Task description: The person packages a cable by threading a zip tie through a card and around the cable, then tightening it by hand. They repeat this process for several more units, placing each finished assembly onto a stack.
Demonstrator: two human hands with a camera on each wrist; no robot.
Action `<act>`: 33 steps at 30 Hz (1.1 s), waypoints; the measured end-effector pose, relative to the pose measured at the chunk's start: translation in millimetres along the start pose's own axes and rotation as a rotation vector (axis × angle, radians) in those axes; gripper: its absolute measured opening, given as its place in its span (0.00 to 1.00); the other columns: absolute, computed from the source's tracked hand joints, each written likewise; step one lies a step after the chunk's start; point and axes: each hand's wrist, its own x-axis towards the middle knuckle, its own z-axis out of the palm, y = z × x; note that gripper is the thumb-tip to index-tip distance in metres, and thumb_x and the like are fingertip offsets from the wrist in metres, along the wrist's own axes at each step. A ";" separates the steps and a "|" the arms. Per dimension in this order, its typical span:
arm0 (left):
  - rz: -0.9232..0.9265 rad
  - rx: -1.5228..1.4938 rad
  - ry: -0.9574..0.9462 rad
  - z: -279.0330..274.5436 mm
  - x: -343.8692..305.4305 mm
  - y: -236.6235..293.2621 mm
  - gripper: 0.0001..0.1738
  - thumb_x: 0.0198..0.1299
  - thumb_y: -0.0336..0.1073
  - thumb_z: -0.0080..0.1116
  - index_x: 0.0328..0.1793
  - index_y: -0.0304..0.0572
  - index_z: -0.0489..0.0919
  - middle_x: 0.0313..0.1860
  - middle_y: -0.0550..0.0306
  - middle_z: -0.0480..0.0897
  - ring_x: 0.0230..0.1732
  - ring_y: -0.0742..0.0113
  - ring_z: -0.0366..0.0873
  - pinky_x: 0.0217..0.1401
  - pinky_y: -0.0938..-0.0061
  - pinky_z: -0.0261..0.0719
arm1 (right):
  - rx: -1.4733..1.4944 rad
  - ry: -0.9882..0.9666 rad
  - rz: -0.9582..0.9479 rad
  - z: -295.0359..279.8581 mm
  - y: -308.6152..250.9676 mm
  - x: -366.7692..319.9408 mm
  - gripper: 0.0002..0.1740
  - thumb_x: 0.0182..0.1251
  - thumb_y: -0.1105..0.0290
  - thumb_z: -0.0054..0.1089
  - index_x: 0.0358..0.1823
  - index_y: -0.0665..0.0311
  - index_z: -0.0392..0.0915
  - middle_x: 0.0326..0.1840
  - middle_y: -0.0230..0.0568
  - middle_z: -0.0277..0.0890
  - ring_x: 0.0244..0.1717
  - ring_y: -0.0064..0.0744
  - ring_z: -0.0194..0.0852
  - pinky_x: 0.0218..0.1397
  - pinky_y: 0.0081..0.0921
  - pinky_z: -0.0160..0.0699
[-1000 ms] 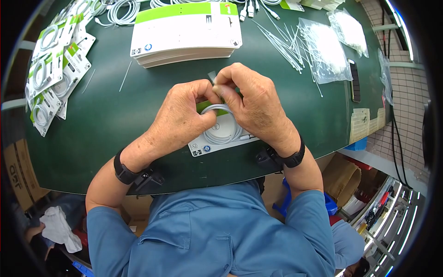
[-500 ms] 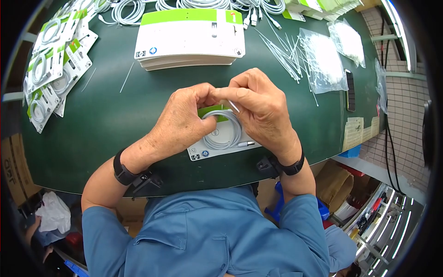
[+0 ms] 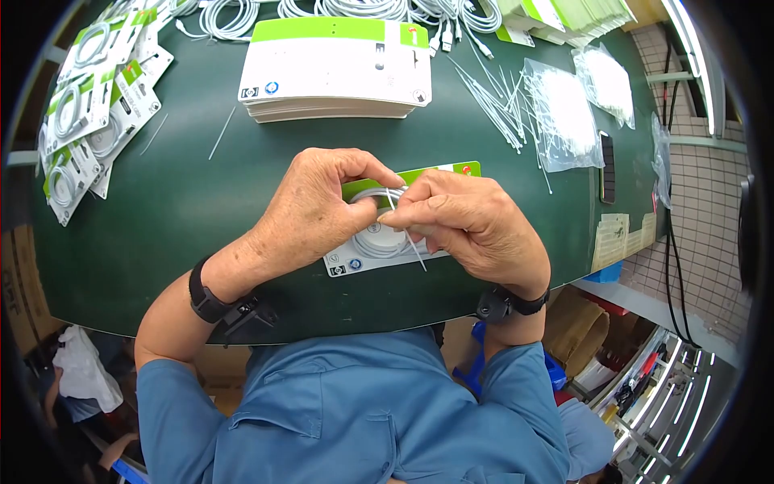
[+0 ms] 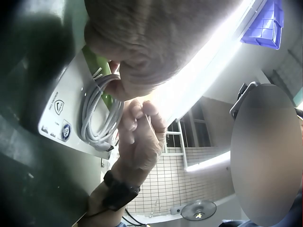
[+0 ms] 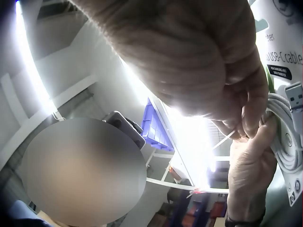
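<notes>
A white USB cable (image 3: 377, 240), wound in a coil, lies on a green-and-white printed card (image 3: 339, 260) in front of the person. The left hand (image 3: 318, 198) grips the coil's upper left part, its thumb inside the loop. A thin white cable tie (image 3: 418, 252) crosses the coil, its tail pointing toward the body. Thumb and finger of the right hand (image 3: 480, 222) pinch this tie, close beside the left fingertips. In the left wrist view the tie's short end stands up at the coil (image 4: 90, 113). The right wrist view shows the metal USB plug (image 5: 294, 97) against the card.
Behind the hands stands a thick stack of cards (image 3: 334, 68). Carded cables (image 3: 81, 121) pile up at the left, coiled cables (image 3: 230, 20) at the back. Loose cable ties (image 3: 496, 105), a bag of ties (image 3: 564, 121) and a phone (image 3: 607, 169) lie at the right.
The right hand has drawn away from the left hand's fingertips, right and toward the body. The tie's tail now shows below its fingers. The left hand stays on the coil.
</notes>
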 end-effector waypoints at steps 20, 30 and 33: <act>-0.007 0.006 0.034 -12.9 -1.8 26.3 0.18 0.55 0.16 0.58 0.50 0.30 0.90 0.44 0.55 0.91 0.47 0.73 0.87 0.55 0.76 0.85 | -0.385 0.315 -0.321 14.1 -1.7 4.9 0.16 0.52 0.87 0.78 0.39 0.61 0.90 0.37 0.38 0.86 0.31 0.33 0.81 0.35 0.28 0.79; 0.023 0.016 0.051 -17.3 -3.5 31.1 0.18 0.54 0.16 0.58 0.50 0.29 0.90 0.44 0.55 0.91 0.47 0.73 0.87 0.55 0.76 0.85 | -0.528 0.364 -0.441 17.3 -5.2 4.0 0.15 0.48 0.85 0.80 0.34 0.59 0.86 0.39 0.37 0.86 0.31 0.32 0.79 0.33 0.27 0.78; 0.101 0.043 0.094 -15.3 -3.8 29.6 0.18 0.55 0.19 0.60 0.51 0.32 0.91 0.41 0.47 0.92 0.40 0.66 0.89 0.46 0.71 0.86 | -0.559 0.361 -0.434 16.9 -5.4 5.0 0.15 0.47 0.83 0.81 0.34 0.59 0.86 0.39 0.36 0.87 0.31 0.32 0.78 0.33 0.27 0.78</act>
